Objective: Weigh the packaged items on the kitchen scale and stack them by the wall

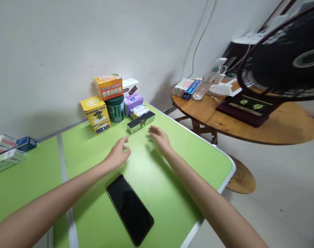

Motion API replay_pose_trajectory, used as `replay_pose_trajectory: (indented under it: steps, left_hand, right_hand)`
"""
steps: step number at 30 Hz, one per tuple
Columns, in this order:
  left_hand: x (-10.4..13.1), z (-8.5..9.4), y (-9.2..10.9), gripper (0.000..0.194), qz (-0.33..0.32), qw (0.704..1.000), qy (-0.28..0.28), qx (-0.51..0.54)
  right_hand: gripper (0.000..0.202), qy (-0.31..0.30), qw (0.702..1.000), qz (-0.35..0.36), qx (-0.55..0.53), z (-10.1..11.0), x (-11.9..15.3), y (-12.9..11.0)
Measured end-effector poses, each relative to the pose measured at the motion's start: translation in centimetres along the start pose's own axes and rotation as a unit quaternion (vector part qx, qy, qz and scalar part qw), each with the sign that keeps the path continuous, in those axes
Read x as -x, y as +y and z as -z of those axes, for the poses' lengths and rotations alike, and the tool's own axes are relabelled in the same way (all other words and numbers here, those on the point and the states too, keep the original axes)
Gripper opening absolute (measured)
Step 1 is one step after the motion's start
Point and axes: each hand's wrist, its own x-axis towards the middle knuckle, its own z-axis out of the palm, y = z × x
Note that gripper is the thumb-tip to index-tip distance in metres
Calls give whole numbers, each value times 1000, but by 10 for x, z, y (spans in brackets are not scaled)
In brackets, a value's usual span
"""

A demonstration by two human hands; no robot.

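Observation:
My left hand (118, 152) hovers over the green table with its fingers curved and apart, holding nothing. To its right, my right hand (160, 138) is also empty, its fingers loosely bent near the end of a long black-and-green box (141, 122). Behind that box lie a small white-and-blue box (139, 111) and a purple pack (133, 101). A yellow box (97, 115) stands tilted beside a dark green canister (115, 109). An orange box (109, 86) rests on top of the canister, with a white box (130, 86) beside it. Nearer me, a black smartphone (130, 210) lies flat.
The green table (172, 206) has a pale raised edge and meets the wall at the back. More boxes (7, 155) lie at far left. On the right, a round wooden table (224, 120) carries a fan (283, 58), a clear plastic jug (208, 81) and boxes. A wooden stool (241, 177) stands below.

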Motion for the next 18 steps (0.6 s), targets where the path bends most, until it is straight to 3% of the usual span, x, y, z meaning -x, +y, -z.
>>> replay_pose_trajectory:
  steps: [4,7,9,11,14,18]
  left_hand:
    - [-62,-9,5,69,24,997,76,-22]
    - [-90,-20,6,71,12,993,105,-50]
    - [-95,-25,3,63,11,992,115,-61]
    - [-88,-25,-4,53,10,991,115,-61]
    - [-59,-11,-19,42,-1,993,102,-61]
    - [-4,24,-37,39,0,997,54,-59]
  right_hand:
    - [72,100,995,6,17,13,-62,11]
    - [76,99,995,2,21,15,-90,15]
    - [71,82,996,4,23,15,-94,19]
    - [62,63,998,10,31,16,-86,22]
    - [51,27,998,14,52,21,-61,26]
    - [51,-120,982,37,141,23,-22,17]
